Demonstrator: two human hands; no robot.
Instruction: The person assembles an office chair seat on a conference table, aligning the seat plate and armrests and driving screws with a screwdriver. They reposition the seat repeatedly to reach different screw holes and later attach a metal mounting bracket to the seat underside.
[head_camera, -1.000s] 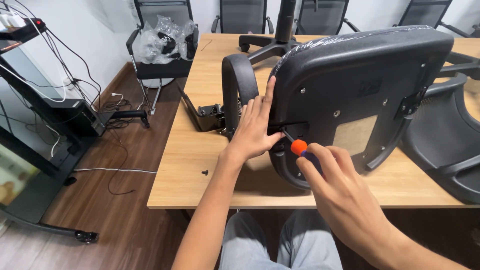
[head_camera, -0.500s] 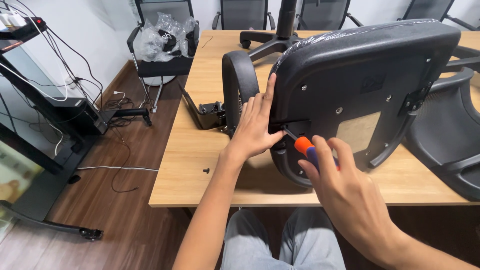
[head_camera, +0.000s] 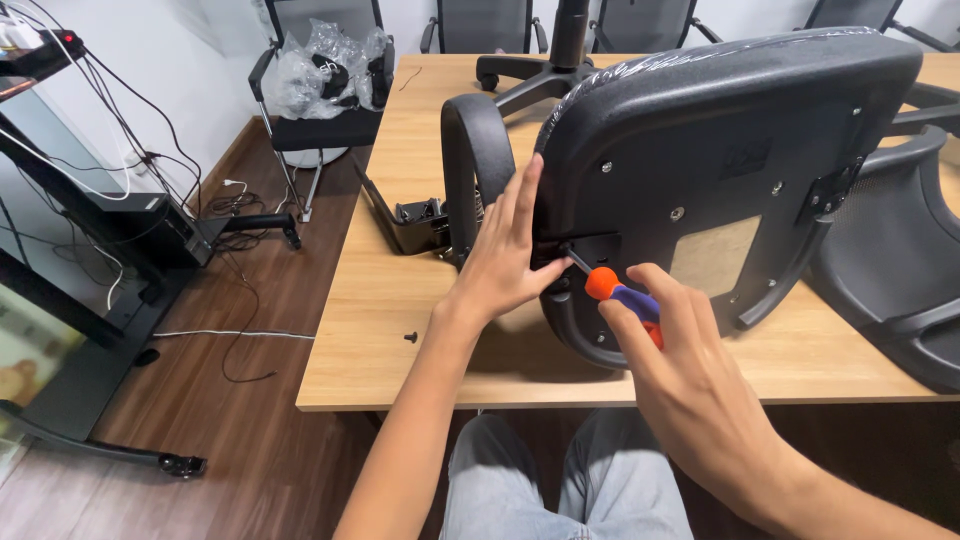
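Since half a second ago your right hand (head_camera: 690, 380) barely shifted, fist closed on the screwdriver (head_camera: 612, 288), tip at the bracket under the chair seat (head_camera: 720, 150). Left hand (head_camera: 505, 260) open, bracing seat edge. Angled shaft could cam out, stripping the screw.

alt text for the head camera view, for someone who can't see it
A person's right hand drives an orange-and-purple screwdriver into the underside of a black chair seat tipped up on a wooden table, while the left hand steadies the seat beside its armrest. A small black screw lies loose on the table.
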